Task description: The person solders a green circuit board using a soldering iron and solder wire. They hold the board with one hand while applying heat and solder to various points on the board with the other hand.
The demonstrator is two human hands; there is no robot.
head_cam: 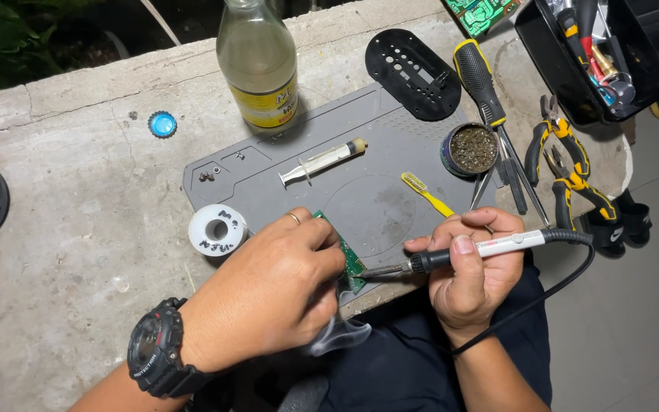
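Note:
My left hand (268, 290), with a ring and a black wristwatch, grips a small green circuit board (352, 263) on edge at the near rim of a grey work mat (390, 145). My right hand (474, 278) holds a white and black soldering iron (482, 248) like a pen. Its tip touches the board's right side. A wisp of smoke (341, 336) curls below the board. The iron's black cable (558, 282) loops down to the right.
On the mat lie a syringe (322, 160), a yellow toothbrush (427, 193), a tin of brass wool (470, 149) and tiny screws (207, 176). Around it: solder spool (216, 229), glass bottle (257, 65), blue cap (162, 123), black oval plate (412, 74), screwdriver (478, 80), pliers (566, 164), tool tray (589, 53).

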